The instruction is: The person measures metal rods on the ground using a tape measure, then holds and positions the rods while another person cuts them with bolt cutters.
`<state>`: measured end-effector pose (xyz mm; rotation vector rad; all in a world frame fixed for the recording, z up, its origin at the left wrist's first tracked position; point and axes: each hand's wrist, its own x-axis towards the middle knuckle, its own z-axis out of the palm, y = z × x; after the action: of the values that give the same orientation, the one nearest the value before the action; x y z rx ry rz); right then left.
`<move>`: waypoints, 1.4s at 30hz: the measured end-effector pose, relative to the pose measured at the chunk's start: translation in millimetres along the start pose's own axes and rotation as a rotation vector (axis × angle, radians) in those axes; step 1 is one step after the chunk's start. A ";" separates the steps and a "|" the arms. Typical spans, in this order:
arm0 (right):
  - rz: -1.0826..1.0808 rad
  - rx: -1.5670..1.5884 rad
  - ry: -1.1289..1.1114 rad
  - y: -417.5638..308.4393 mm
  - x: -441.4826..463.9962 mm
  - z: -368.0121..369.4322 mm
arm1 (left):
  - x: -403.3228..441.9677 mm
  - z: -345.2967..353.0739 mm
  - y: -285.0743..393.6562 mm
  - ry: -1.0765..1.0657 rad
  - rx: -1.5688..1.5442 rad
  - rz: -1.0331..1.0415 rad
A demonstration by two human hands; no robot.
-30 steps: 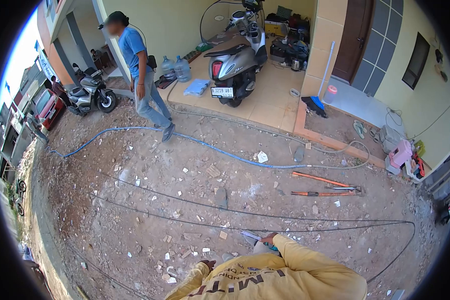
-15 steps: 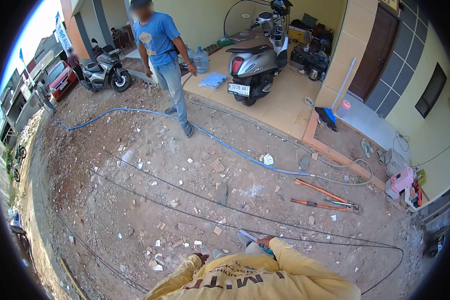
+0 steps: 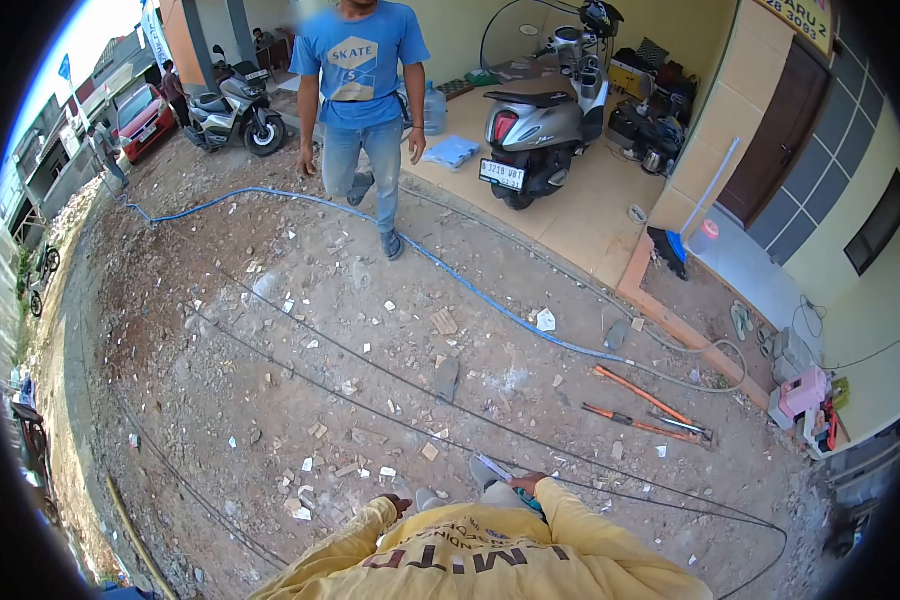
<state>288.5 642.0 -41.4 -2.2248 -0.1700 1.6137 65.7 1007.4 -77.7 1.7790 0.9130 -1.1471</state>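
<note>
My right hand (image 3: pixel 527 483) is low in front of my yellow shirt, closed around a slim tool with a pale, lilac-looking strip (image 3: pixel 490 467) at one end. A teal part of it shows below the hand; its exact kind is unclear. My left hand (image 3: pixel 399 504) hangs at the shirt's other side, small and dark, its fingers too indistinct to read. Two long thin dark rods or cables (image 3: pixel 370 408) run across the ground just ahead of my feet. To the right lies a bolt cutter (image 3: pixel 650 408) with orange handles.
A person in a blue shirt (image 3: pixel 360 75) stands ahead, beside a blue hose (image 3: pixel 470 290) along the ground. A scooter (image 3: pixel 535 135) is parked on the tiled porch (image 3: pixel 570 230). A broom (image 3: pixel 675 245) leans near the door. Tile shards and rubble litter the ground.
The person in blue has stepped closer and turned more towards me. My view has tilted and shifted slightly. My right hand keeps its hold on the tool.
</note>
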 end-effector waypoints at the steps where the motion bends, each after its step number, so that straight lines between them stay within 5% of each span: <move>1: -0.001 0.003 0.002 1.6 2.9 0.9 | 0.0 0.5 -0.1 0.003 -0.006 0.003; 42: 0.004 -0.081 0.047 -0.5 2.8 0.9 | 12.8 -1.2 -1.9 -0.014 -0.034 0.031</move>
<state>288.6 643.6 -43.9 -2.3229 -0.2211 1.5812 68.6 1011.1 -89.8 1.7499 0.8893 -1.1165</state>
